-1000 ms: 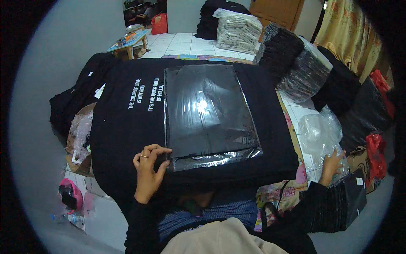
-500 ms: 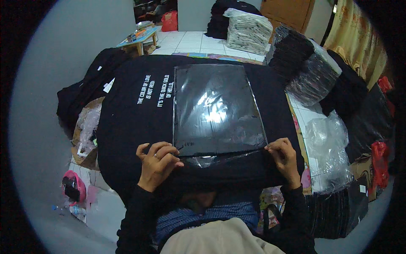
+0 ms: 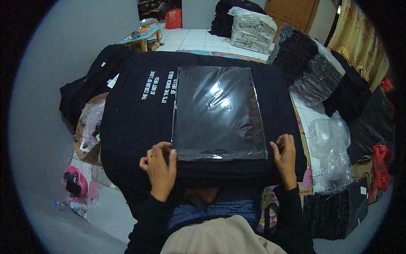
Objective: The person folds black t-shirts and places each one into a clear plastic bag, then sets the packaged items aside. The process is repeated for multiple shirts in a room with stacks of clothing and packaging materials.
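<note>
A flat, clear plastic bag with folded black fabric inside lies on a pile of black shirts; the uppermost shirt has white lettering. Its near edge looks straight, and the glossy film catches the light. At the bag's lower left corner is my left hand, fingers bent and thumb close to the forefinger, pinching at the edge. Beyond the lower right corner, my right hand rests over the black cloth. Its thumb and forefinger are slightly apart, with nothing seen between them.
On the right stand a stack of bagged black garments, loose clear plastic bags and another dark stack. A cardboard box sits left, beside a pink basin. Farther off are a wrapped white bundle and a low table.
The loose clear flap at the bag's near edge no longer sticks out. My right hand has let go of the corner and moved slightly away; my left hand has turned, thumb upward.
</note>
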A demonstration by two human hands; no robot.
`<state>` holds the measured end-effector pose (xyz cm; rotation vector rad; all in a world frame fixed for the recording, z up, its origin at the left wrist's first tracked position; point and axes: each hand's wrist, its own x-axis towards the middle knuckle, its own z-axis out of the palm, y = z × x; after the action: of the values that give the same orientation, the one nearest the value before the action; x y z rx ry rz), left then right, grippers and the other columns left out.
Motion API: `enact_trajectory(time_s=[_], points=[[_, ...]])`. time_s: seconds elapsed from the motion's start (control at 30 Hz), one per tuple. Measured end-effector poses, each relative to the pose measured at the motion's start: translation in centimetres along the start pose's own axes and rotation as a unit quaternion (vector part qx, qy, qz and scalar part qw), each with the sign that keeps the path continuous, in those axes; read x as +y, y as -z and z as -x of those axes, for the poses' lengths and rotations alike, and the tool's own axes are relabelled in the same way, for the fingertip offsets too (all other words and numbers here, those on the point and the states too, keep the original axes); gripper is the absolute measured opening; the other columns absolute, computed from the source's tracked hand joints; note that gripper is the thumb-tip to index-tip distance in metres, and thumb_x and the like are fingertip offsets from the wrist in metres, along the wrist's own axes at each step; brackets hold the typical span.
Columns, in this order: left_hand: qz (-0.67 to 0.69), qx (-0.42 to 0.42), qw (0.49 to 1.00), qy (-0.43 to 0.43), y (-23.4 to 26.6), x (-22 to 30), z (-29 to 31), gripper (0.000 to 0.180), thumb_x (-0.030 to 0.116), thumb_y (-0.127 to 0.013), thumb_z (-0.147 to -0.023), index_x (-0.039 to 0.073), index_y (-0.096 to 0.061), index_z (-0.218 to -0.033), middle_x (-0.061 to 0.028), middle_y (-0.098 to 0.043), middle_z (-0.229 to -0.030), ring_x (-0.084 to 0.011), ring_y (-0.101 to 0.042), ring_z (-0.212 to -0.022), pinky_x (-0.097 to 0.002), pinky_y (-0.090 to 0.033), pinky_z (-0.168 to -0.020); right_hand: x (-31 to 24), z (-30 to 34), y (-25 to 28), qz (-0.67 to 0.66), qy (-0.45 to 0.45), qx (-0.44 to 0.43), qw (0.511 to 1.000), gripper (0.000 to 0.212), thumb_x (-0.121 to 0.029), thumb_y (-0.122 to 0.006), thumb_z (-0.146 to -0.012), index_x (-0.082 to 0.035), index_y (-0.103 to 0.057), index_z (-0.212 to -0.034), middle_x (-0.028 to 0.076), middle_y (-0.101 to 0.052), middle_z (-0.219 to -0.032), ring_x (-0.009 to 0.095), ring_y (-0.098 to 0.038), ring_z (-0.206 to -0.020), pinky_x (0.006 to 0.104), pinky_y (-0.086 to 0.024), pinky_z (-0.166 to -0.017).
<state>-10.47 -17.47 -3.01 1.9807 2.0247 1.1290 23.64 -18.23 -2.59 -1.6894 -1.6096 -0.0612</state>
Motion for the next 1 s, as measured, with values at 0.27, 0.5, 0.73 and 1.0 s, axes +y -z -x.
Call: enact_trajectory(time_s=[0.27, 0.5, 0.73, 1.0], points=[[0.149, -0.046, 0.959, -0.234, -2.6, 5.5, -8.1, 0.031, 0.022, -0.040, -0.097, 0.010, -0.059, -0.120, -0.0106, -0.057, -0.126, -0.0291, -0.051, -0.119, -0.0492, -0.033, -0.100, -5.8, -7.9, -4.1, -0.134, 0.106, 0.023, 0.985, 0.031, -0.016, -0.047, -0.096, 0.001, -0.055, -0.121, 0.021, -0.059, -0.116, 0.032, -0.057, -0.109, 0.0359, -0.043, -0.094], [-0.116, 0.033, 0.987, -0.103, -11.8, 9.0, -15.5, 0.049, 0.042, -0.036, -0.096, 0.034, -0.034, -0.144, -0.0075, -0.014, -0.157, -0.0474, -0.008, -0.140, -0.0748, -0.005, -0.101, -9.6, -13.8, -15.1, 0.190, 0.104, 0.067, 0.974, 0.053, -0.032, -0.046, -0.095, -0.004, -0.040, -0.139, 0.024, -0.033, -0.146, 0.045, -0.031, -0.133, 0.0530, -0.025, -0.109], [-0.167, 0.056, 0.979, -0.103, -14.2, 7.4, -15.2, 0.050, 0.047, -0.036, -0.095, 0.038, -0.032, -0.144, -0.0057, -0.012, -0.157, -0.0463, -0.004, -0.141, -0.0762, -0.001, -0.099, -8.1, -13.3, -16.5, 0.192, 0.106, 0.079, 0.972, 0.055, -0.036, -0.046, -0.095, -0.007, -0.039, -0.141, 0.022, -0.031, -0.148, 0.043, -0.029, -0.135, 0.0521, -0.022, -0.110], [-0.151, 0.011, 0.985, -0.081, -13.7, 7.7, -15.0, 0.050, 0.046, -0.036, -0.094, 0.039, -0.033, -0.144, -0.0068, -0.012, -0.158, -0.0444, -0.002, -0.142, -0.0743, 0.002, -0.101, -7.8, -13.3, -16.9, 0.205, 0.098, 0.046, 0.973, 0.055, -0.037, -0.043, -0.096, -0.006, -0.038, -0.142, 0.023, -0.030, -0.148, 0.045, -0.029, -0.134, 0.0559, -0.024, -0.108]])
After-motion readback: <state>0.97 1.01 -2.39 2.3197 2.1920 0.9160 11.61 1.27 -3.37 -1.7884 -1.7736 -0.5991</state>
